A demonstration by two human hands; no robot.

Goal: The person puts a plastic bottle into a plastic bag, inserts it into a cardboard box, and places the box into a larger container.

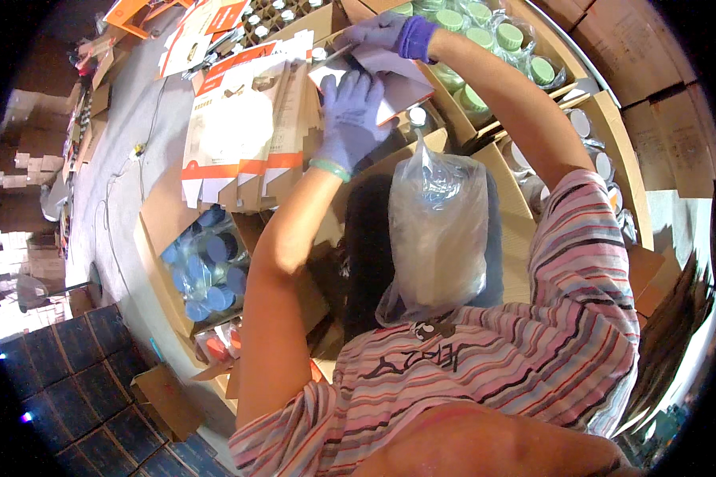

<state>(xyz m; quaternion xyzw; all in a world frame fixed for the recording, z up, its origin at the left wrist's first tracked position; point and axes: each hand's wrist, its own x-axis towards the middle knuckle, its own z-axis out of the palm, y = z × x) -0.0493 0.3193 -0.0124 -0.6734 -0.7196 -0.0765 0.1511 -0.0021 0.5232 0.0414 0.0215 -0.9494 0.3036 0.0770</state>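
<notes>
My left hand (350,123), in a pale purple glove with a green cuff, lies with its fingers stretched out against a white and orange folding carton (403,89). At the far edge of that carton, my right hand (383,36), gloved with a dark purple cuff, bends its fingers around a panel; the fingertips are partly hidden. A clear plastic bag (439,230) wrapped around a pale, bulky object rests on my lap; what is inside cannot be made out. Several flat white and orange cartons (243,131) stand stacked left of my left hand.
On the right are open boxes of green-lidded jars (479,37) and of jars with pale lids (581,123). Blue-lidded jars (215,262) fill a box at my left. A divided box of white-capped bottles (266,20) is at the far side. Dark cartons (79,381) are stacked lower left.
</notes>
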